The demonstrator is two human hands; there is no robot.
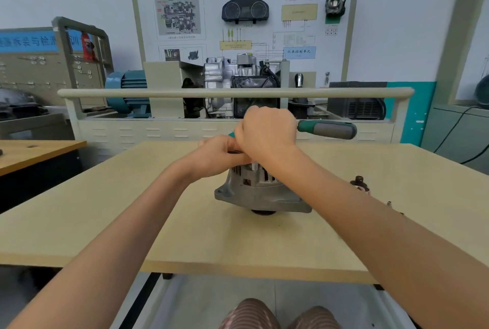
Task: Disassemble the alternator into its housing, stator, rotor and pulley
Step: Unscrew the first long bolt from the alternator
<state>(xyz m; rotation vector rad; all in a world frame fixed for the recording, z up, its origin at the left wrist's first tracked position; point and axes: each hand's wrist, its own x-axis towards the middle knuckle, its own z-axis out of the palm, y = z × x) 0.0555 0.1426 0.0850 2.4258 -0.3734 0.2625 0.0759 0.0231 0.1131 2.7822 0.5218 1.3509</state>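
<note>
Alternator (260, 191) of ribbed, cast grey metal, standing on a pale wood-grain table (105, 223), shaft axis upright, dark round pulley (263, 212) facing down against the tabletop, slotted vents ringing the upper housing. Right hand (267, 130) curled over the head of a ratchet wrench (326, 130) atop the alternator, its green-and-grey rubber-look handle pointing out level toward the right. Left hand (219, 150) just beside and under the right, fingers curled against the top of the alternator; exactly what they pinch hidden by the right hand. Small dark rounded part (360, 183) lying on the table to the right of the alternator, well apart, partly hidden behind the right forearm. Behind the table, a beige training stand (238, 93) with a rounded rail, carrying a silver cutaway gearbox (238, 82) and a blue-green electric motor (127, 90) under a printed wiring board (243, 19).
</note>
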